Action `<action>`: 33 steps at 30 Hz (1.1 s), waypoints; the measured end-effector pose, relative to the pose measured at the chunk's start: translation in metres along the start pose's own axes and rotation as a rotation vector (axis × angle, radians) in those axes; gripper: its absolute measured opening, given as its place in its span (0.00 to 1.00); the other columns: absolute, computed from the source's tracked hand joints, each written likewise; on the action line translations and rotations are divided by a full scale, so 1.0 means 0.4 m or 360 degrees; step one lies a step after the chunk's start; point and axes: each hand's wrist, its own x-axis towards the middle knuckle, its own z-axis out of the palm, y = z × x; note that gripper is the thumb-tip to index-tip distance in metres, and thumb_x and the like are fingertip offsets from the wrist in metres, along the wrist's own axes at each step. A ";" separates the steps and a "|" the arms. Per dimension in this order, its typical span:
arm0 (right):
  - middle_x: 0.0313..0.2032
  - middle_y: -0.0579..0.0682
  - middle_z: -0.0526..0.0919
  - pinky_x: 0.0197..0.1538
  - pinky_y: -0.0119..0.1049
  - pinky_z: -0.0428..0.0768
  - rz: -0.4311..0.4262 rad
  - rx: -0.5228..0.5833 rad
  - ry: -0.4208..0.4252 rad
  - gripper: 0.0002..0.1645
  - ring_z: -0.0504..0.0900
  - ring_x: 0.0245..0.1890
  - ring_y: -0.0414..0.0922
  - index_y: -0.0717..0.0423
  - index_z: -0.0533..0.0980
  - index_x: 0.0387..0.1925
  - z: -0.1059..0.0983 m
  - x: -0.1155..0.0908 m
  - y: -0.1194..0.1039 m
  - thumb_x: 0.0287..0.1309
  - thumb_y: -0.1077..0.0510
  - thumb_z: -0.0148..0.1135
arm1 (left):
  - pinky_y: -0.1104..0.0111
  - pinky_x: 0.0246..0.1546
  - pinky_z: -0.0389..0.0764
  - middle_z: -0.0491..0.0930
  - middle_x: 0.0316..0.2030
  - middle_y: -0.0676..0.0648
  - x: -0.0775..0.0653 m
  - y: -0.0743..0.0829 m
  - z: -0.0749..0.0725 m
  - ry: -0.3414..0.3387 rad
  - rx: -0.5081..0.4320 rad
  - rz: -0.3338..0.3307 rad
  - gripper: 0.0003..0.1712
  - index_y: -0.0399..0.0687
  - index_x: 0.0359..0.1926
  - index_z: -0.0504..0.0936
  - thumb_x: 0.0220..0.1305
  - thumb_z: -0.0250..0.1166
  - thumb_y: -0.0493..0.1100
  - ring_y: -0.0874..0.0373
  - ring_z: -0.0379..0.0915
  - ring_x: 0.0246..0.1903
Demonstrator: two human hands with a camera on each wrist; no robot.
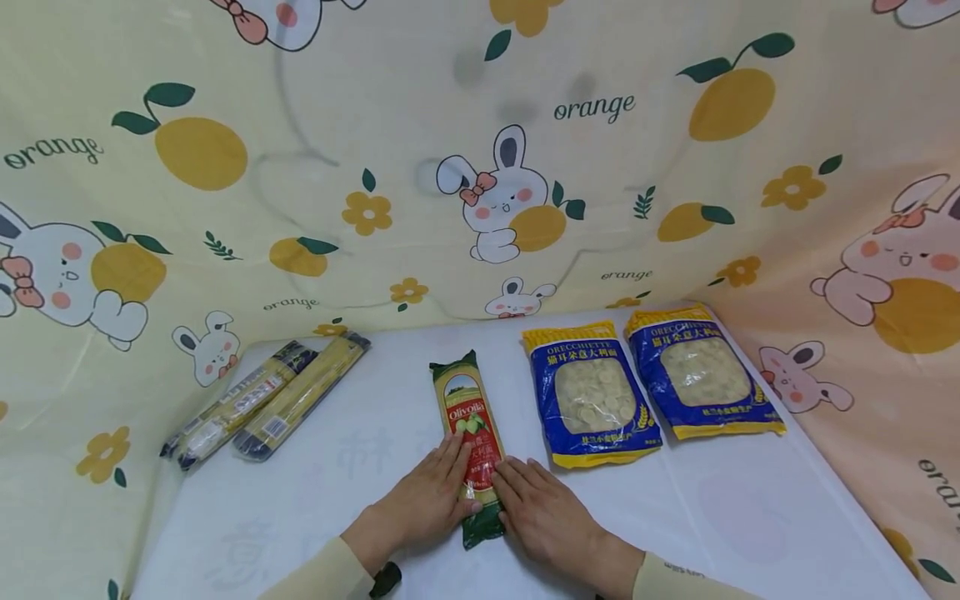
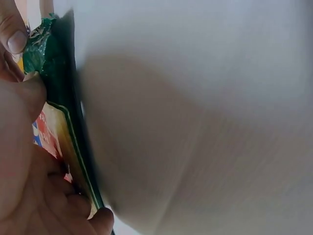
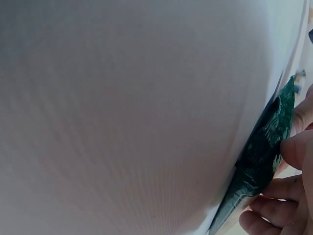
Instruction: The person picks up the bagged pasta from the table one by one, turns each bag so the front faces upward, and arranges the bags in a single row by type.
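A long spaghetti pack with a red label and green ends lies flat on the white cloth, its far end leaning slightly left. On its left side my left hand touches it, fingers stretched forward over the edge and thumb by the near green end. My right hand rests along the opposite edge with fingers extended. In the left wrist view, fingertips and thumb touch the pack's side and green end. Likewise, the right wrist view has right-hand fingers against the green end. The pack's underside is hidden.
Two other long pasta packs lie slanted side by side at the back left. Two blue and yellow orecchiette bags lie at the back right. Behind the white-covered table hangs a patterned curtain.
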 end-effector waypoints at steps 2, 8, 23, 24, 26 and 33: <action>0.74 0.54 0.74 0.75 0.51 0.72 0.0001 0.0005 0.0016 0.33 0.73 0.74 0.51 0.55 0.72 0.74 -0.001 0.002 0.003 0.78 0.43 0.55 | 0.52 0.79 0.59 0.47 0.84 0.38 0.004 -0.005 -0.001 -0.0010 0.0003 0.0003 0.51 0.39 0.84 0.52 0.78 0.50 0.70 0.44 0.42 0.84; 0.73 0.54 0.76 0.74 0.52 0.71 0.0015 -0.0019 0.0075 0.33 0.74 0.74 0.51 0.55 0.73 0.73 -0.001 0.008 0.019 0.77 0.43 0.56 | 0.53 0.81 0.57 0.44 0.85 0.42 0.035 -0.021 -0.010 -0.0068 0.0016 0.0007 0.52 0.44 0.85 0.49 0.77 0.46 0.73 0.47 0.38 0.85; 0.69 0.55 0.80 0.76 0.60 0.66 0.0121 -0.0134 0.0154 0.31 0.75 0.72 0.53 0.57 0.77 0.69 0.004 0.042 0.095 0.76 0.43 0.59 | 0.53 0.80 0.57 0.45 0.85 0.45 0.166 -0.047 -0.056 -0.0052 0.0132 0.0154 0.50 0.46 0.85 0.50 0.77 0.50 0.71 0.51 0.42 0.84; 0.68 0.55 0.80 0.76 0.60 0.66 0.0122 -0.0143 0.0172 0.31 0.76 0.72 0.53 0.58 0.78 0.68 0.004 0.046 0.101 0.75 0.43 0.59 | 0.53 0.80 0.57 0.45 0.85 0.46 0.175 -0.049 -0.057 -0.0043 0.0141 0.0161 0.51 0.47 0.85 0.50 0.77 0.50 0.72 0.51 0.42 0.84; 0.66 0.56 0.82 0.75 0.61 0.67 0.0124 -0.0155 0.0214 0.30 0.77 0.71 0.54 0.59 0.79 0.66 0.002 0.054 0.113 0.75 0.44 0.60 | 0.53 0.80 0.57 0.45 0.85 0.46 0.192 -0.052 -0.057 -0.0037 0.0154 0.0173 0.51 0.48 0.85 0.50 0.76 0.49 0.72 0.52 0.41 0.84; 0.65 0.58 0.82 0.75 0.63 0.66 0.0204 -0.0135 0.0206 0.29 0.76 0.71 0.57 0.62 0.78 0.66 0.003 0.074 0.144 0.76 0.46 0.60 | 0.52 0.80 0.57 0.44 0.85 0.47 0.235 -0.044 -0.052 0.0003 0.0234 0.0191 0.51 0.51 0.86 0.49 0.75 0.46 0.75 0.53 0.40 0.84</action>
